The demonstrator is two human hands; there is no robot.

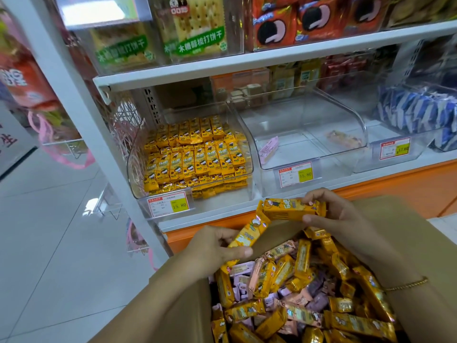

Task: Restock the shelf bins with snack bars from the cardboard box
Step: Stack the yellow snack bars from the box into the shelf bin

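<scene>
From the head camera, the cardboard box (183, 305) fills the frame from 4 to 6 o'clock, open and heaped with loose snack bars (309, 293), mostly yellow with some pink and purple among them. Just above the heap, the left hand (217, 246) pinches one yellow bar (249, 232) between thumb and fingers, its far end tilted up toward 1 o'clock. At 3 o'clock from it, the right hand (338, 214) grips a second yellow bar (289, 209), held level, with its left end touching the tip of the first. A thin bracelet (408, 284) circles the right wrist. Beyond the hands, at 12 o'clock, stands the white shelf (247, 60) with clear bins. The left bin (131, 169) is packed with rows of yellow bars (195, 154). The middle bin (296, 134), at 1 o'clock from the hands, holds only a pink bar (268, 149) and one pale bar (343, 139), well apart. The right bin (371, 157), at 2 o'clock, holds blue-and-white packs (415, 112). Price tags (168, 204) hang on the bin fronts.
</scene>
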